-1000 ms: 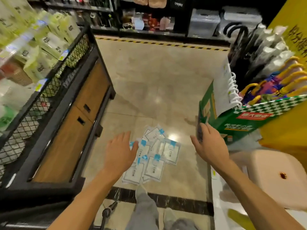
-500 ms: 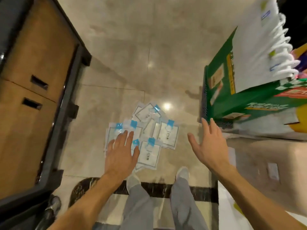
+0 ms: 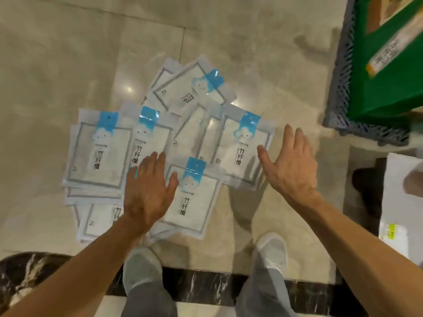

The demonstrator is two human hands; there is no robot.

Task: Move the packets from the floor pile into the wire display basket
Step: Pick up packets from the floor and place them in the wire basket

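Over floor packets [image 3: 196,202]: left hand [image 3: 146,193], right hand [image 3: 290,165] spread.

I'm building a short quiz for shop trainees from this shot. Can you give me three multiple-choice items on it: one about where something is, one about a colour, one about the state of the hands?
1. Where does the pile of packets lie?
A. On the floor tiles in front of the person's shoes
B. Inside the green box
C. On a white stool

2. What colour is the tab at the top of each packet?
A. Red
B. Blue
C. Yellow

3. What are the hands doing?
A. Both grip a packet
B. The left hand is spread open over the pile and the right hand is open beside it
C. Both are fists

Key:
1 A: the packets are spread on the floor beyond the shoes.
2 B: each visible tab is blue.
3 B: all fingers are straight and no packet is held.
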